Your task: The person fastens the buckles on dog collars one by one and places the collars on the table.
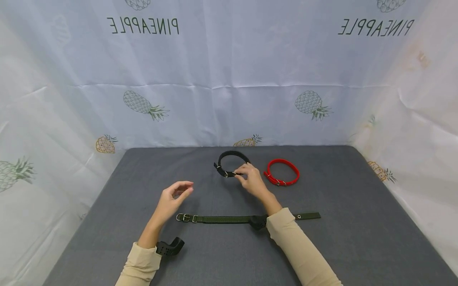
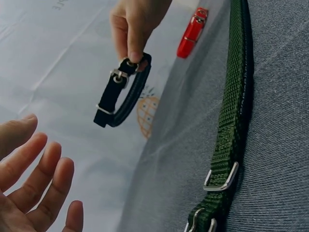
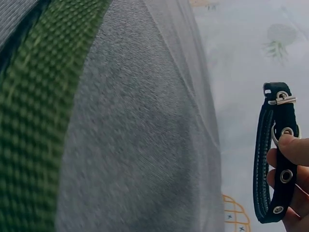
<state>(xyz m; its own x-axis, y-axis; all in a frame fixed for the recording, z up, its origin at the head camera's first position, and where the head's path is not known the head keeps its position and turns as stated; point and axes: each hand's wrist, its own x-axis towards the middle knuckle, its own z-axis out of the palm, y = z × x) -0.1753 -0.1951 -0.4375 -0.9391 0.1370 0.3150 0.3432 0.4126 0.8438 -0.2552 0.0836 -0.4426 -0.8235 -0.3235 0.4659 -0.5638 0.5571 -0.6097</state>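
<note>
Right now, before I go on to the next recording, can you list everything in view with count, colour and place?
black collar: 1, black with metal buckle, buckled in a loop, far middle of the table, pinched by the right hand
red collar: 1, red, buckled in a loop, lying to the right of the black one
green collar: 1, dark green, unbuckled, laid out straight across the near middle
table: 1, grey fabric surface
backdrop: 1, white sheet with pineapple prints, behind and at both sides
wrist cameras: 2, black, one on each wrist
left hand: 1, raised over the table, fingers loose, holding nothing
right hand: 1, fingers pinching the black collar near its buckle
</note>
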